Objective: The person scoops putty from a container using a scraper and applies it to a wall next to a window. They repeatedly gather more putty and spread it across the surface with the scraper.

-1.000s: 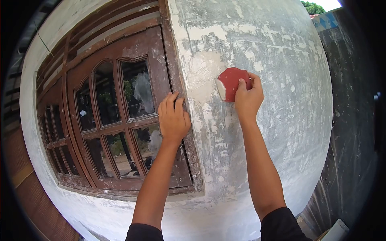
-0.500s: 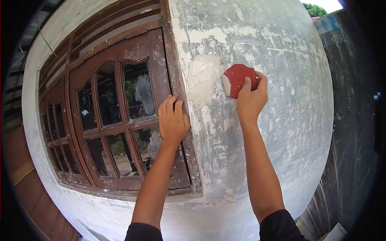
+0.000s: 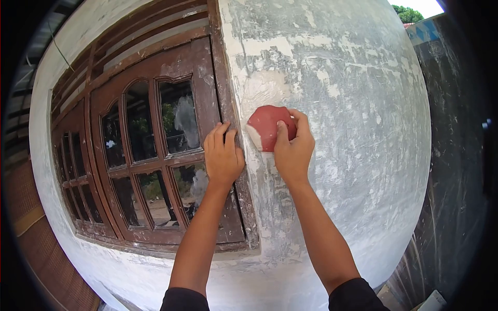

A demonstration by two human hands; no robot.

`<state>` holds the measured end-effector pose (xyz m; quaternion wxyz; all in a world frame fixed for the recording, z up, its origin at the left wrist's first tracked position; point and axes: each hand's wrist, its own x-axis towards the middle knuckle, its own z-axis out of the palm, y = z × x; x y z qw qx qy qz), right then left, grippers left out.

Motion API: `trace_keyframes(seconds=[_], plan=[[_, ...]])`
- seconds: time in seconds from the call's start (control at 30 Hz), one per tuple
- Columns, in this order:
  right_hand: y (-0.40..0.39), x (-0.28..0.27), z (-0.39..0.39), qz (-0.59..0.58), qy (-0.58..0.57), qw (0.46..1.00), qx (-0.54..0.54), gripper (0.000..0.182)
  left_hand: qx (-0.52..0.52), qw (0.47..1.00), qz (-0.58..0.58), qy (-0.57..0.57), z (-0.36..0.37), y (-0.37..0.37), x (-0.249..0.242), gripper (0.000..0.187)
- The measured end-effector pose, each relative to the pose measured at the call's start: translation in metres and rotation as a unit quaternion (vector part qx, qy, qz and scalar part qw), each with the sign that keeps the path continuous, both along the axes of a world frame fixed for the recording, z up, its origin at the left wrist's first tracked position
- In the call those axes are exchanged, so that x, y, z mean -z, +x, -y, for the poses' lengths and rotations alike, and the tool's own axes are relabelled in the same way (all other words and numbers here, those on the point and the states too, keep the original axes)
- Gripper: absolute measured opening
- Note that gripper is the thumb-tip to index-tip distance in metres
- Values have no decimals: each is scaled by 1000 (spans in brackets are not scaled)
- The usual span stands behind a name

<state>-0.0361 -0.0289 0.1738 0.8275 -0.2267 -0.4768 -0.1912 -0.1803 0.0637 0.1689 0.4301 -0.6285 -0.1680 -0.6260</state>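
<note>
My right hand (image 3: 294, 150) grips a red putty spreader (image 3: 268, 124), thumb on its face and fingers behind its right side. Pale putty coats the spreader's lower left edge, which lies against the wall (image 3: 353, 124) just right of the window frame. Directly above it is a smooth cream putty patch (image 3: 265, 87). My left hand (image 3: 224, 155) rests on the brown wooden window frame (image 3: 251, 223), fingers slightly bent and apart, holding no tool.
Left of my hands is a brown wooden window (image 3: 202, 62) with several glass panes, some smeared white. The wall is grey with patchy white coating. A dark panel (image 3: 456, 155) stands at the right, and a woven brown surface (image 3: 49, 259) shows at lower left.
My right hand has moved left and down with the putty spreader, from the bare grey wall to beside the window frame. My left hand stays in place.
</note>
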Motion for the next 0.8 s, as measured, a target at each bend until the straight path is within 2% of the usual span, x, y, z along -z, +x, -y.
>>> trace_keyframes(seconds=[0.07, 0.13, 0.2, 0.27, 0.3, 0.33, 0.4, 0.47, 0.5, 0.53, 0.6, 0.7, 0.8], plan=[[2, 5, -7, -9, -64, 998, 18, 25, -1, 1000, 1, 1, 0, 0, -1, 40], [20, 6, -1, -116, -48, 992, 20, 25, 1, 1000, 0, 3, -2, 0, 0, 41], [28, 8, 10, -157, -6, 987, 44, 24, 2, 1000, 2, 2, -2, 0, 0, 41], [13, 6, 13, -105, 41, 993, 27, 25, 3, 1000, 0, -1, -2, 0, -1, 41], [4, 6, 8, -51, 41, 996, 53, 26, 3, 1000, 0, -1, -2, -1, -1, 41], [-4, 5, 4, -3, 31, 999, 30, 26, 3, 1000, 0, -1, -1, -1, 0, 41], [-1, 3, -5, 14, -13, 998, 54, 26, 3, 1000, -1, -4, -1, 0, 0, 41], [22, 2, -8, -92, -25, 993, 73, 25, 2, 1000, -3, -7, -2, -1, 1, 41], [26, 1, 7, -143, -21, 989, 42, 25, 3, 1000, -2, -6, -2, 0, 1, 41], [32, 2, 8, -156, 1, 986, 66, 25, 4, 1000, -1, -6, -3, 0, 0, 41], [15, 0, 15, -112, 40, 992, 38, 26, 2, 1000, 0, -5, -2, -1, 0, 41], [-8, -5, -8, 26, 27, 999, 32, 27, 7, 1000, -3, -6, -1, -1, 1, 40], [7, -20, -12, -37, -17, 997, 67, 26, 9, 1000, -5, -3, -1, -1, 0, 40]])
